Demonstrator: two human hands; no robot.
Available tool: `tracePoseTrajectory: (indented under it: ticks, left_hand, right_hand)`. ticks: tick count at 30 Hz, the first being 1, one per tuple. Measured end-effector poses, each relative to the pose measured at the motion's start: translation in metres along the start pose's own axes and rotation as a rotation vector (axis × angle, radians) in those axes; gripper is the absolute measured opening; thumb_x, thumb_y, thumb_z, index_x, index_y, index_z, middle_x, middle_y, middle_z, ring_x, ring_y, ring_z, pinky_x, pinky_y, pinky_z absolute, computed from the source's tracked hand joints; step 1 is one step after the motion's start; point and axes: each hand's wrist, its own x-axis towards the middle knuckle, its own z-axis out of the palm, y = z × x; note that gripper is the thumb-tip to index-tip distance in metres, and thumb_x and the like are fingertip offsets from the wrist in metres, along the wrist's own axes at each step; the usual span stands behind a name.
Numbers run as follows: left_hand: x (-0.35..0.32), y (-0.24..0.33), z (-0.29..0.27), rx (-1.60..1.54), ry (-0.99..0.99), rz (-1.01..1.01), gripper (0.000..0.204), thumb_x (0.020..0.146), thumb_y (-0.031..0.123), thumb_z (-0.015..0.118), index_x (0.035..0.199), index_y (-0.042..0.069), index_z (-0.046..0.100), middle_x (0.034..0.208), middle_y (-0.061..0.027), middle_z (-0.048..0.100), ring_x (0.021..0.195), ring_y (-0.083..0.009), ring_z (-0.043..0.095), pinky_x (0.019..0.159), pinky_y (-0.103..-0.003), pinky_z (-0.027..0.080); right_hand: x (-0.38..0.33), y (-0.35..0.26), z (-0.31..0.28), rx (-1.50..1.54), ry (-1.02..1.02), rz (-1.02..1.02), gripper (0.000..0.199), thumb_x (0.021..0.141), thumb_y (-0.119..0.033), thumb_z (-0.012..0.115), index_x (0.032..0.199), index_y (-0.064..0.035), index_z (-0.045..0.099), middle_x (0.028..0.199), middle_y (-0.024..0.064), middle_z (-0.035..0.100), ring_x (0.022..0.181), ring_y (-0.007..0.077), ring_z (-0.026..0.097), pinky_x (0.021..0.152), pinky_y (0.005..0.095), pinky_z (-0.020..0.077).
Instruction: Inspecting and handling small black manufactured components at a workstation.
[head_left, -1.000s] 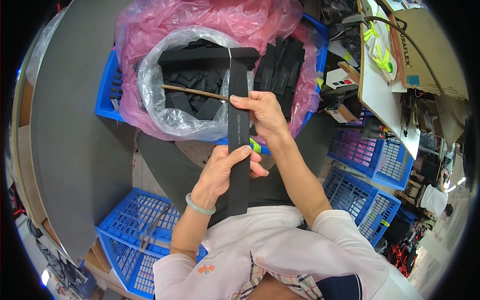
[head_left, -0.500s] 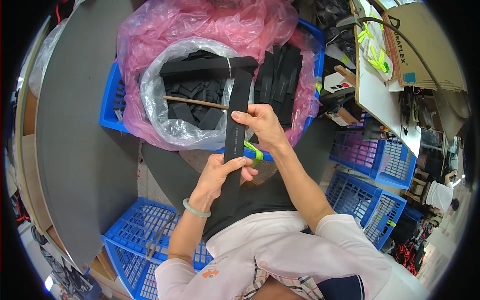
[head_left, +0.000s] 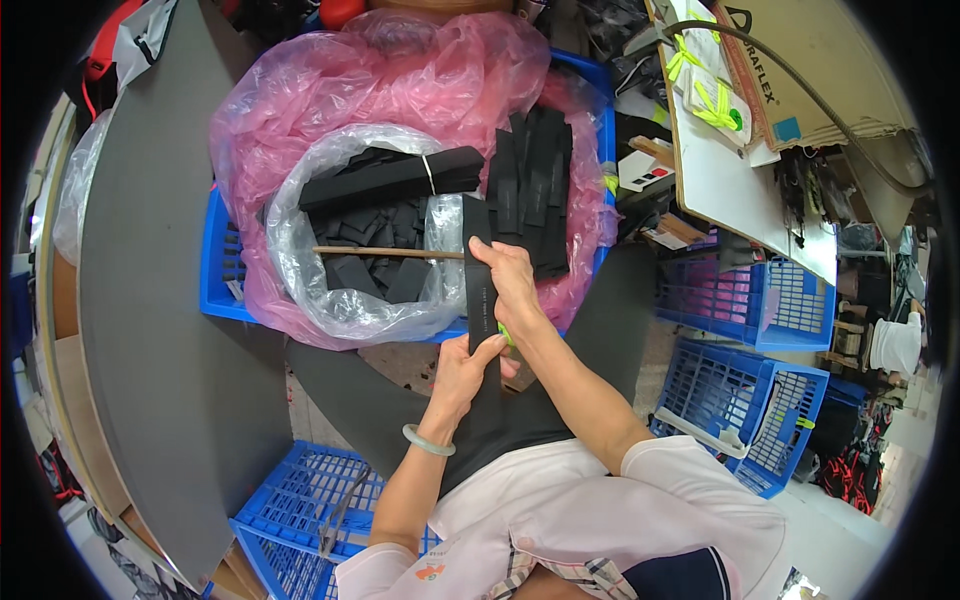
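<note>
A flat black fabric strip [head_left: 482,310] with small pale print runs lengthwise between my two hands. My right hand [head_left: 512,285] pinches its upper part, thumb on top and fingers behind. Lower down, my left hand [head_left: 462,375] grips it between thumb and fingers. A thin wooden stick [head_left: 390,252] lies across the clear plastic bag [head_left: 300,305]; its right end meets the strip beside my right thumb, and I cannot tell if it is held. Inside that bag are many short black pieces [head_left: 350,278] and a bundle of long black strips [head_left: 385,183] tied with a white band.
Pink plastic [head_left: 370,85] lines the blue crate [head_left: 222,290] in front of me. More black strips [head_left: 535,180] lie at its right. A grey panel [head_left: 170,300] stands on the left; blue baskets [head_left: 715,400] and a white board [head_left: 740,170] are on the right.
The view has shifted, so the crate sits lower and further left in the picture. The strip's upper end has come off the tied bundle. Both hands keep their grip on the strip.
</note>
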Motion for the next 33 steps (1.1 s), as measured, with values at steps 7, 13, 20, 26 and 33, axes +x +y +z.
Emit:
tracePoseTrajectory:
  ticks: [7,13,20,26,33]
  left_hand:
    - [0.049,0.022,0.012,0.0,0.018,-0.099,0.027,0.086,0.026,0.062,0.081,-0.001,0.061,0.067,-0.0102,0.065,0.057,-0.0116,0.059,0.051,-0.024,0.046]
    - [0.075,0.008,0.002,0.008,0.153,0.079,0.033,0.083,0.023,0.066,0.102,-0.003,0.057,0.087,-0.0096,0.064,0.074,-0.0125,0.061,0.063,-0.023,0.047]
    - [0.064,0.019,-0.102,-0.002,0.816,0.37,0.025,0.086,0.007,0.057,0.107,-0.005,0.05,0.08,-0.0094,0.057,0.057,-0.0123,0.059,0.046,-0.022,0.049]
    - [0.06,0.028,-0.137,0.03,0.912,0.393,0.024,0.086,0.007,0.059,0.107,-0.003,0.051,0.076,-0.0073,0.056,0.054,-0.0123,0.056,0.045,-0.022,0.046]
    - [0.058,0.018,-0.117,-0.05,0.783,0.372,0.019,0.087,0.008,0.059,0.103,-0.002,0.055,0.075,-0.0061,0.058,0.055,-0.011,0.056,0.048,-0.021,0.046]
  right_hand:
    - [0.024,-0.037,-0.031,-0.241,-0.296,-0.181,0.023,0.077,-0.018,0.072,0.065,-0.0119,0.053,0.062,-0.0064,0.05,0.054,0.0023,0.043,0.049,0.0204,0.0332]
    - [0.117,-0.088,-0.067,-0.498,-0.125,-0.455,0.017,0.072,-0.011,0.072,0.069,-0.0105,0.055,0.059,-0.0071,0.045,0.053,0.0038,0.04,0.049,0.0217,0.0308]
    - [0.114,-0.057,-0.025,-0.917,0.03,-0.951,0.021,0.072,-0.011,0.066,0.092,-0.0032,0.064,0.085,0.0117,0.061,0.077,0.0248,0.059,0.07,0.0355,0.0478]
    - [0.124,0.002,0.056,-0.961,-0.07,-1.176,0.029,0.067,-0.006,0.07,0.095,-0.0059,0.065,0.095,0.0094,0.058,0.094,0.0281,0.054,0.08,0.0372,0.0433]
    - [0.173,-0.003,0.118,-1.443,-0.538,-1.179,0.035,0.067,-0.016,0.072,0.102,-0.0154,0.067,0.109,0.0015,0.061,0.1,0.0231,0.054,0.083,0.0379,0.0395]
